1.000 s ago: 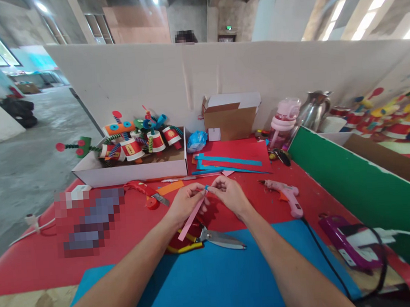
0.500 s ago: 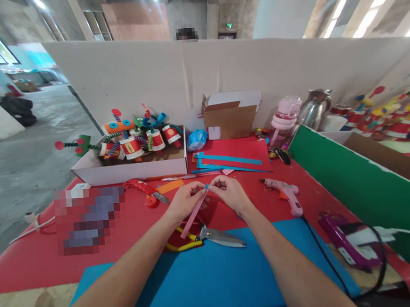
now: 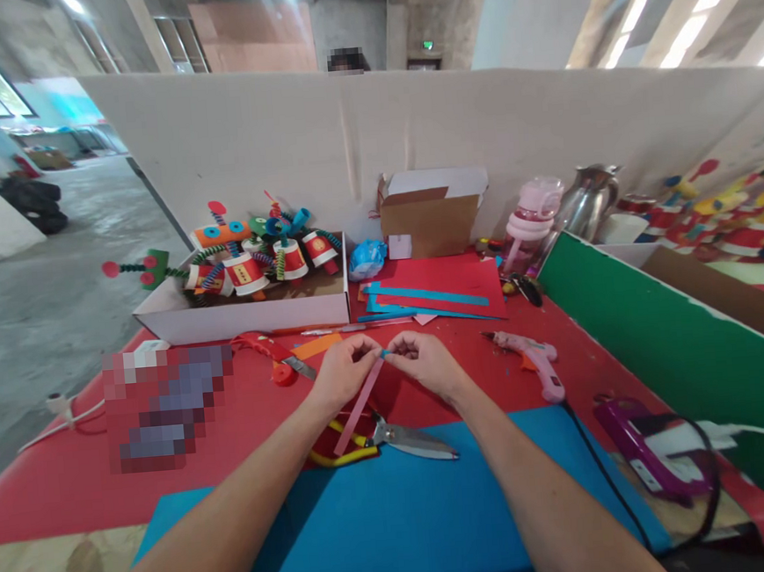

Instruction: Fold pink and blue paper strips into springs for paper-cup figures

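Observation:
Between my fingertips is a small folded bit of blue paper (image 3: 384,354), joined to a pink paper strip (image 3: 360,408) that hangs down toward me. My left hand (image 3: 347,372) pinches it from the left, and my right hand (image 3: 421,362) pinches the same folded end from the right. Below them lie scissors (image 3: 411,441) with yellow handles, partly under the strip's lower end. A pink glue gun (image 3: 532,361) rests on the red tabletop to the right of my right hand. Left of my left hand is a red utility knife (image 3: 269,349).
A white box (image 3: 245,319) of paper-cup figures stands at the back left. Red sheets and blue strips (image 3: 432,293) lie behind my hands. A green-sided box (image 3: 659,370) and a purple power strip (image 3: 656,454) occupy the right. A blue board (image 3: 401,522) lies in front.
My hands have shifted very slightly left and down with the folded paper. The pink strip's hanging end has swung a little to the left and lower.

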`<state>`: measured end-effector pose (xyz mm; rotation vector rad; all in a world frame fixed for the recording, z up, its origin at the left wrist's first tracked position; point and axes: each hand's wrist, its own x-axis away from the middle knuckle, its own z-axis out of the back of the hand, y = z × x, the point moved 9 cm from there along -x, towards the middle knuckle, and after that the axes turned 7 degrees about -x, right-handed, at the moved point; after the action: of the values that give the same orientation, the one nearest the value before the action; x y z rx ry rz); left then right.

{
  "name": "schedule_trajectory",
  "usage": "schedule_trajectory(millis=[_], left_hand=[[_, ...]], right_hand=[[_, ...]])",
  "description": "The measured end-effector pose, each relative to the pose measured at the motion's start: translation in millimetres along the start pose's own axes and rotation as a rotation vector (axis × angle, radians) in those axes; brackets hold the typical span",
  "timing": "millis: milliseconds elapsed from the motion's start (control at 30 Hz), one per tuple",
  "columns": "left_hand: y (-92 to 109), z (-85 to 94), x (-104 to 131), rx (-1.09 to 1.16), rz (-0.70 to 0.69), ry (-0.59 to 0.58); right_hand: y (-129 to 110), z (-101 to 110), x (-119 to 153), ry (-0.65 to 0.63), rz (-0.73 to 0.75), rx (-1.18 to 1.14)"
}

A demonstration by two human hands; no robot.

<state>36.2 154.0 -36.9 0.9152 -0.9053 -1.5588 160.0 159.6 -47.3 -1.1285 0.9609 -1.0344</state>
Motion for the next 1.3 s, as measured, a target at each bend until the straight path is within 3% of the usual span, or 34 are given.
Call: schedule_trajectory(millis=[233, 300, 367, 467, 533, 600, 700, 767, 867, 967, 1300], left_hand=[[-3, -5.3, -1, -0.014, -0.011, -0.111], [-2, 0.0, -2, -0.028, -0.031, -0.082], [-4, 12.8, -4, 0.044, -0.014, 0.032], [-18, 28.2, -6, 0.371, 0.087, 0.197], [-29, 26.3, -6, 0.611, 0.180, 0.220], [-37, 18.6, -5, 0.759, 0.274, 0.198], [-38, 4.0, -1, 0.846, 0.368, 0.132], [-35, -5.8, 3, 0.864, 0.396, 0.080], [-29, -18.3, 8, 0.859, 0.421, 0.012], [-26, -24.7, 11, 0.852, 0.436, -0.014], [-28, -22.8, 10, 0.719, 0.418, -0.030]], right_hand=[[3, -5, 1, -0.087, -0.019, 0.053], [-7, -1, 2, -0.056, 0.029, 0.079], [-31, 18, 6, 0.144, 0.188, 0.133], [-70, 55, 33, 0.590, 0.464, 0.237], [-72, 62, 39, 0.687, 0.474, 0.237], [-56, 53, 26, 0.532, 0.361, 0.156], [-15, 17, 4, 0.143, 0.070, -0.079], [1, 2, 1, 0.035, -0.050, -0.242], [1, -5, 2, -0.008, -0.063, -0.354], [-4, -3, 4, 0.007, -0.027, -0.298], [2, 6, -2, 0.057, 0.005, -0.195]])
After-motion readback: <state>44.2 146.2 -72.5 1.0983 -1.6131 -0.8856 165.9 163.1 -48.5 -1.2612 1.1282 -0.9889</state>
